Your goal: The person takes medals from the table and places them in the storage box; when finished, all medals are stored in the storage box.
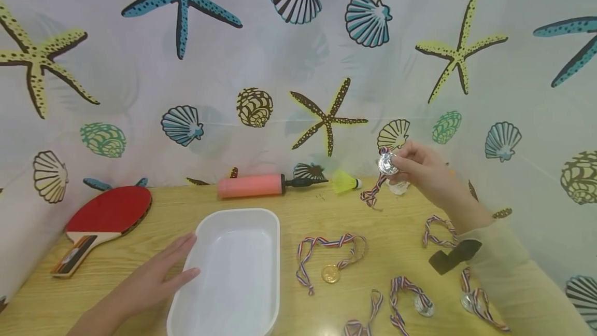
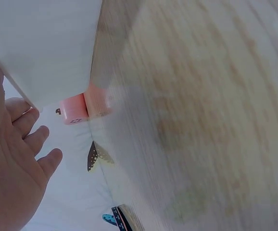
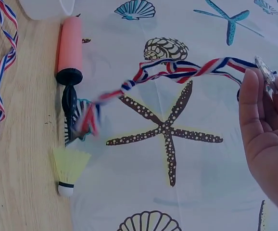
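Note:
My right hand [image 1: 422, 170] pinches a silver medal [image 1: 387, 163] between thumb and fingers, raised above the back right of the table. From the medal hangs its red, white and blue ribbon [image 1: 373, 193]; in the right wrist view the ribbon [image 3: 177, 72] stretches out knotted and twisted. My left hand [image 1: 154, 276] rests at the left side of a white tub [image 1: 275, 274], fingertips on its rim. In the left wrist view the fingers [image 2: 26, 125] are relaxed along the tub's wall [image 2: 47, 43]. Right of the tub lies a gold medal [image 1: 330, 274] with its ribbon looped behind it.
More ribboned medals lie at the front right, among them silver ones [image 1: 424, 305] [image 1: 470, 302]. Along the back stand a pink hand pump [image 1: 252, 186] and a yellow shuttlecock [image 1: 344, 182]. A red table tennis paddle [image 1: 112, 211] lies at left, before a patterned curtain [image 1: 261, 66].

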A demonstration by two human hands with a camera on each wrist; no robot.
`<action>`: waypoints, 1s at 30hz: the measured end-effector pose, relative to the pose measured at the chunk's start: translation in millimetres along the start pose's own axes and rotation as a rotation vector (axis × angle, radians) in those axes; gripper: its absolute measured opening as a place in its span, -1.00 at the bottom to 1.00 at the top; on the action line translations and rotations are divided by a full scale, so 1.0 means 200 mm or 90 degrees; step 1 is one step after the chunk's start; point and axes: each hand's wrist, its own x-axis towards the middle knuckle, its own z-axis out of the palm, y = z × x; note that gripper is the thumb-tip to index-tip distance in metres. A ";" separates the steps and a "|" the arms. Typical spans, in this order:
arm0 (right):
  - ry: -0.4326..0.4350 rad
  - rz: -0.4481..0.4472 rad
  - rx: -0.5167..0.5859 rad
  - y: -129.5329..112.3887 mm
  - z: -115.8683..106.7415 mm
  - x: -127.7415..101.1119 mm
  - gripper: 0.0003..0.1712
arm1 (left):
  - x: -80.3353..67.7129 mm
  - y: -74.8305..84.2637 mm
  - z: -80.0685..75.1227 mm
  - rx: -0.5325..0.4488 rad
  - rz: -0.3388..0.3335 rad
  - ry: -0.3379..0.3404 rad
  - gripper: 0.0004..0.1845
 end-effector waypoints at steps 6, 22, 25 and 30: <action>0.056 -0.002 -0.049 -0.01 0.07 0.03 -0.89 | 0.00 0.00 0.01 0.002 -0.002 0.009 -0.12; 0.025 0.024 -0.147 0.00 0.26 0.13 -0.59 | -0.01 0.00 0.01 0.022 0.024 0.039 -0.16; 0.020 0.035 -0.161 0.00 0.31 0.15 -0.65 | -0.01 0.00 0.01 0.023 0.022 0.038 -0.15; 0.008 0.053 -0.138 0.00 0.41 0.20 -0.72 | -0.01 0.00 0.01 0.019 0.024 0.041 -0.16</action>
